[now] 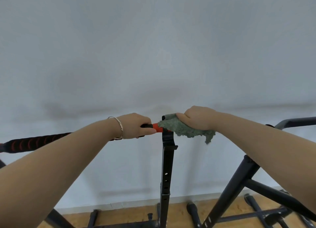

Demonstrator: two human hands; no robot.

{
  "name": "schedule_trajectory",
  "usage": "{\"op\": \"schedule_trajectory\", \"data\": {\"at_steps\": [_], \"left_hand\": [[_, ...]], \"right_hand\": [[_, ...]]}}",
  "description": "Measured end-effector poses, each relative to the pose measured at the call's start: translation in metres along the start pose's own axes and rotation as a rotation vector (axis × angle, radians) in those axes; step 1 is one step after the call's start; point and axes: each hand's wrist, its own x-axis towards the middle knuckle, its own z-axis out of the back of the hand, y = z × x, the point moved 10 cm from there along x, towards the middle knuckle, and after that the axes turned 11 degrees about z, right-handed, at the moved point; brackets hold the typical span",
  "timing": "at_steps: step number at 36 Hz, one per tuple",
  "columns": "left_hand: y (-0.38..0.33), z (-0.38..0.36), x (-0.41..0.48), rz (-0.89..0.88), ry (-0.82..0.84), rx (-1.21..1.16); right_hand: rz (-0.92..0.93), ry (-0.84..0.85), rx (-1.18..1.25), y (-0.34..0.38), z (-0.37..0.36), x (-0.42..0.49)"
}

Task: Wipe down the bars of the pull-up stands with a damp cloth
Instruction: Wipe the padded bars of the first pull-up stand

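You've got 2 hands up, 1 cloth, 1 bar. Your left hand (135, 126) is curled fully round the bar (34, 144), just left of its orange section (157, 127) (1 bracelet (120, 127) on that wrist). Your right hand (198, 119) clutches the green cloth (185, 130), bunched over the bar by the top of the upright post (166, 168); 1 corner hangs loose.
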Motion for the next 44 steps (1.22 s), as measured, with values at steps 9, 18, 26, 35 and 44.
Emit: {"op": "schedule_trajectory", "data": {"at_steps": [9, 18, 26, 35, 44], "left_hand": [[-0.019, 0.0, 0.007, -0.089, 0.041, -0.084], [-0.027, -0.01, 0.01, -0.077, -0.135, 0.29], [-0.017, -0.016, 0.018, -0.033, -0.063, 0.115], [0.044, -0.036, -0.001, 0.071, 0.12, 0.017], [0.034, -0.032, -0.001, 0.056, -0.024, 0.082]], "right_hand": [[0.122, -0.548, -0.562, 0.026, 0.03, -0.03], [0.046, -0.118, -0.131, 0.001, -0.005, -0.007], [-0.005, 0.08, 0.194, -0.019, -0.023, -0.007], [-0.09, 0.05, 0.135, -0.065, -0.051, -0.028], [0.237, -0.477, -0.244, -0.003, -0.005, -0.049]]}}
